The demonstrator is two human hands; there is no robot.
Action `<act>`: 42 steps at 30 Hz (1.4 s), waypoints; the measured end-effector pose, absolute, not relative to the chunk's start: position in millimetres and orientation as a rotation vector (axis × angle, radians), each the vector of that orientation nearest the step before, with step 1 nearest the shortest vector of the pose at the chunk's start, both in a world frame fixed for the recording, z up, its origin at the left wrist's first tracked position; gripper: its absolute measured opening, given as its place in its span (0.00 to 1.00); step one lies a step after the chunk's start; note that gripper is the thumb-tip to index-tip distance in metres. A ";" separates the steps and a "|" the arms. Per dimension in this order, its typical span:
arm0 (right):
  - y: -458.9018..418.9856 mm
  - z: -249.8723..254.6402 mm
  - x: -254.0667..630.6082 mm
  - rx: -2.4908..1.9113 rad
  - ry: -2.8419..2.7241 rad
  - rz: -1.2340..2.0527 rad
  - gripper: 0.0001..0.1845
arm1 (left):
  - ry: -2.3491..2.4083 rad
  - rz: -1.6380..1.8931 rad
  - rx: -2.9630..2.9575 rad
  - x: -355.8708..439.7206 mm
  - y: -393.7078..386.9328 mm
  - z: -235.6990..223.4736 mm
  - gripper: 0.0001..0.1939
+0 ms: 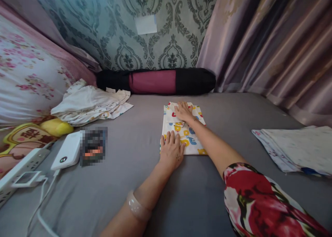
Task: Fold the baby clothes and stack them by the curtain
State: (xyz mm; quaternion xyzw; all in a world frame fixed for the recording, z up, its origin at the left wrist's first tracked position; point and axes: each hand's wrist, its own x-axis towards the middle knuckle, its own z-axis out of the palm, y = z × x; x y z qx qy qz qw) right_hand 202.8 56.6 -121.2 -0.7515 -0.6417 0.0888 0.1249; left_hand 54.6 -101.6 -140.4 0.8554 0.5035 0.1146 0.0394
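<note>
A folded white garment (pixel 192 147) printed in yellow, blue and red lies flat in the middle of the grey bed sheet. What looks like its collar or a smaller folded part is at the far end. My left hand (pixel 171 149) rests flat on the near left part of the cloth, fingers stretched out. Farther up, my right hand (pixel 184 111) presses flat on the far end, fingers spread, covering some of the print. Neither hand grips the fabric.
Crumpled white clothes (pixel 90 104) lie back left. Folded pale cloths (pixel 301 149) are at the right. A black and maroon bolster-shaped bag (pixel 153 81) lies along the wall. At left are a white power bank (pixel 67 150), its cables and a power strip (pixel 26 169).
</note>
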 end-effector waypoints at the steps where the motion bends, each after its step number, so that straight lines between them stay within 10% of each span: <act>1: 53.7 -124.1 206.2 -2.220 -1.877 0.282 0.35 | 1.544 0.344 2.618 54.8 -101.8 -139.7 0.29; 24: -79.1 -114.4 257.1 -1.584 -2.017 0.311 0.17 | 0.867 0.586 2.704 42.1 -90.6 -137.3 0.20; 42: -162.8 -141.1 265.8 -1.513 -2.222 0.086 0.22 | 0.882 0.554 2.831 42.8 -91.3 -129.5 0.17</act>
